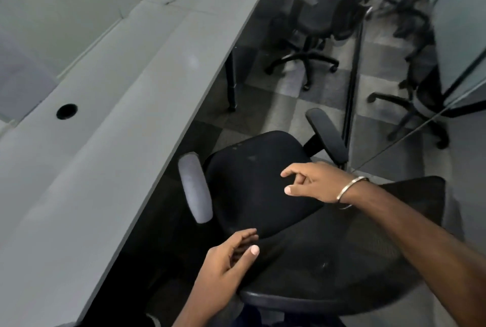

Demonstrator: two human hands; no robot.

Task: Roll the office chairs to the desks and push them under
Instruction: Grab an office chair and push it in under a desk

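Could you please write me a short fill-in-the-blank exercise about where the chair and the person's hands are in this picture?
1. The nearest office chair stands beside the long grey ____, with its seat not yet under it.
2. The bracelet is worn on the ____ wrist.
3. Neither the left hand nor the right hand grips anything; both are ____.
4. The desk top has round black cable ____ in it.

Missing words: desk; right; open; holes

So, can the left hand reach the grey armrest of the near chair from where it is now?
Probably yes. The left hand hangs open beside the mesh backrest, and nothing lies between it and the grey armrest.
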